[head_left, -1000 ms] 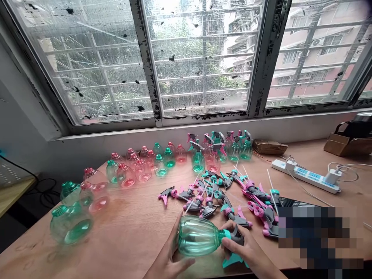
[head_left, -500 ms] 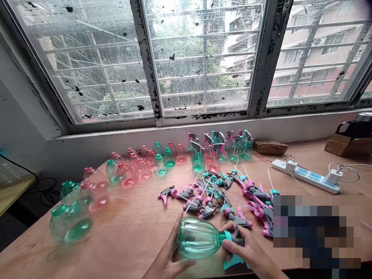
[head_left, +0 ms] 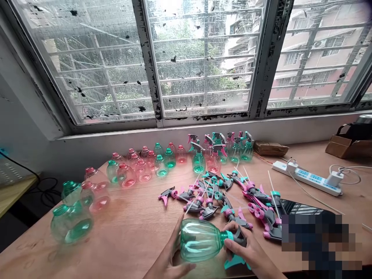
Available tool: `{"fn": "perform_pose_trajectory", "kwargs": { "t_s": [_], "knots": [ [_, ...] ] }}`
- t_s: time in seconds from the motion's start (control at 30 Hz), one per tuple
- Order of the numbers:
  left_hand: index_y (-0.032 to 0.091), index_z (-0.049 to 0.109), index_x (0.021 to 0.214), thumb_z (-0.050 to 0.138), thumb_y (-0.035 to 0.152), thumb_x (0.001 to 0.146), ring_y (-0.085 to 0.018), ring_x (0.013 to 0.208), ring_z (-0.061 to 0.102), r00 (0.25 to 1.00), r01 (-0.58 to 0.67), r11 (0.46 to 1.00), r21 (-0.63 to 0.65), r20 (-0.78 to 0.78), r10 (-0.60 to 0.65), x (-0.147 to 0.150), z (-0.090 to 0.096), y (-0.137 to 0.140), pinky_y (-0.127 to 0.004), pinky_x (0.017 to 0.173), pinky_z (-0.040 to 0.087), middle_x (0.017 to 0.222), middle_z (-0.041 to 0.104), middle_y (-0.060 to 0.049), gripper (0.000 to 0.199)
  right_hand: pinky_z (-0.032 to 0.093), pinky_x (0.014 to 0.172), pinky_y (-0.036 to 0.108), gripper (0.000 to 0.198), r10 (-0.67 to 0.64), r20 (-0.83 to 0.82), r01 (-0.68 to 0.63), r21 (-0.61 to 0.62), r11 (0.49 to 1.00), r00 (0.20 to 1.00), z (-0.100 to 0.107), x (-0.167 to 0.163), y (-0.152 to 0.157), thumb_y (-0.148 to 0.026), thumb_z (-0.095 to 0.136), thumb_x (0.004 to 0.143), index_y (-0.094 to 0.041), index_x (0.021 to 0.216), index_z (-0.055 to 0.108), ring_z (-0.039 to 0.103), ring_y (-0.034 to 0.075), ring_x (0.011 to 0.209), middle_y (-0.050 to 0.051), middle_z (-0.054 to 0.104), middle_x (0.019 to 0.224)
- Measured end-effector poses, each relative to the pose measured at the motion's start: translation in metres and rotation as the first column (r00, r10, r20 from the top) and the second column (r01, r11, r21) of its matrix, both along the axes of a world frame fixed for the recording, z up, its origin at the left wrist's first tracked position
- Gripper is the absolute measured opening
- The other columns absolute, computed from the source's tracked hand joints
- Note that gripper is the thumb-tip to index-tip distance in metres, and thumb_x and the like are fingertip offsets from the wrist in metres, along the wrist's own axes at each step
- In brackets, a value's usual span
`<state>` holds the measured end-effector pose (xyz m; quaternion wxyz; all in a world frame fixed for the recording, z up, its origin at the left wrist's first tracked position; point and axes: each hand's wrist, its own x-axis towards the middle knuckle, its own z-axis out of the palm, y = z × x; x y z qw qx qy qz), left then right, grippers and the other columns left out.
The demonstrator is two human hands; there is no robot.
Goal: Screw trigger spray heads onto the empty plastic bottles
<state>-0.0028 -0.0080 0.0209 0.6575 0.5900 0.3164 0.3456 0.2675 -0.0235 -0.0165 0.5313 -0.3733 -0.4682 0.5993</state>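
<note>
A clear green spray bottle lies sideways in front of me, its neck toward the right. My left hand is wrapped around the bottle's base end. At the neck, my right hand grips the teal collar of the grey-and-teal spray head, which sits on the bottle's mouth. Part of the spray head is hidden by my right fingers, and its teal trigger hangs below them. Just beyond my hands is a pile of loose pink, teal and grey spray heads, some with white tubes sticking up.
Open pink and green bottles stand at the left and back. Several bottles with spray heads stand at the back centre. To the right are a white power strip, cardboard boxes and a dark, partly blurred flat object.
Both hands keep the same hold on the bottle and spray head. The view has shifted slightly, and more of the dark object at right shows.
</note>
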Motion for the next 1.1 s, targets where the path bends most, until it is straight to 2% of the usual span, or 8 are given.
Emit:
{"fn": "perform_pose_trajectory", "kwargs": {
  "t_s": [0.13,0.23,0.33,0.47,0.57,0.8,1.0,1.1],
  "knots": [
    [0.039,0.007,0.156,0.085,0.042,0.074,-0.032,0.15,0.029,1.0,-0.01,1.0,-0.027,0.01,0.01,-0.0005,-0.0029,0.0007,-0.047,0.124,0.019,0.164,0.033,-0.004,0.113,0.051,0.054,0.024,0.036,0.013,0.0,-0.013,-0.001,1.0,1.0,-0.0005,-0.001,-0.001,-0.043,0.081,0.079,-0.018,0.095,0.062,0.063,0.013,0.054,-0.004,0.067,0.06],
    [0.033,0.013,0.157,0.081,0.051,0.076,-0.033,0.151,0.027,1.0,0.022,0.999,-0.05,0.021,-0.021,-0.0016,-0.0025,0.0014,-0.047,0.124,0.021,0.164,0.034,-0.006,0.107,0.051,0.055,0.023,0.035,0.02,0.004,-0.02,0.006,1.0,1.0,0.0003,-0.0018,-0.0015,-0.043,0.081,0.078,-0.018,0.094,0.062,0.063,0.013,0.054,-0.004,0.066,0.061],
    [0.034,0.016,0.157,0.08,0.045,0.079,-0.032,0.151,0.026,0.999,0.034,0.999,-0.027,-0.007,-0.034,-0.0018,0.0001,0.0005,-0.045,0.124,0.02,0.163,0.035,-0.004,0.101,0.05,0.054,0.024,0.036,0.015,0.009,-0.015,0.0,1.0,1.0,0.0013,-0.0017,-0.0008,-0.044,0.08,0.079,-0.017,0.094,0.061,0.062,0.013,0.053,-0.004,0.066,0.059],
    [0.041,0.006,0.156,0.081,0.037,0.081,-0.031,0.152,0.025,1.0,0.002,1.0,0.012,-0.024,-0.001,-0.0013,0.0001,-0.0028,-0.044,0.125,0.017,0.164,0.032,0.001,0.106,0.05,0.055,0.024,0.037,0.01,0.016,-0.009,-0.008,1.0,1.0,0.0029,-0.0014,-0.0003,-0.045,0.08,0.079,-0.018,0.093,0.06,0.062,0.014,0.054,-0.004,0.066,0.06],
    [0.039,0.003,0.156,0.082,0.039,0.079,-0.031,0.152,0.024,1.0,-0.01,1.0,0.02,-0.024,0.01,-0.0012,-0.0027,-0.0031,-0.045,0.125,0.016,0.163,0.034,-0.002,0.111,0.051,0.056,0.025,0.036,0.016,0.044,-0.016,0.002,1.0,0.999,0.0049,-0.002,-0.0017,-0.045,0.08,0.079,-0.018,0.094,0.06,0.062,0.014,0.055,-0.004,0.065,0.061],
    [0.031,0.018,0.157,0.081,0.047,0.078,-0.033,0.15,0.028,0.999,0.047,0.998,-0.039,0.024,-0.046,-0.0006,-0.0009,-0.0007,-0.046,0.124,0.019,0.162,0.036,-0.006,0.103,0.052,0.056,0.027,0.037,0.011,0.063,-0.011,0.006,1.0,0.998,0.0067,-0.0027,-0.0027,-0.047,0.079,0.078,-0.018,0.093,0.061,0.062,0.015,0.055,-0.004,0.065,0.061],
    [0.04,-0.001,0.156,0.079,0.038,0.082,-0.033,0.149,0.03,1.0,0.01,0.999,0.033,-0.016,-0.01,-0.0012,-0.0032,-0.0006,-0.049,0.124,0.016,0.164,0.032,-0.003,0.109,0.05,0.056,0.026,0.038,0.001,0.065,-0.001,-0.004,1.0,0.998,0.0041,-0.0038,-0.0018,-0.049,0.08,0.076,-0.019,0.091,0.062,0.062,0.015,0.054,-0.003,0.065,0.061],
    [0.035,0.004,0.158,0.081,0.045,0.078,-0.035,0.151,0.025,0.998,0.049,0.998,0.034,-0.026,-0.048,-0.0017,-0.0038,0.0007,-0.051,0.124,0.014,0.164,0.031,-0.007,0.112,0.049,0.057,0.026,0.038,0.006,0.065,-0.005,-0.003,1.0,0.998,0.0037,-0.0042,-0.0017,-0.049,0.08,0.076,-0.019,0.091,0.063,0.062,0.016,0.054,-0.004,0.065,0.061]
  ]
}}
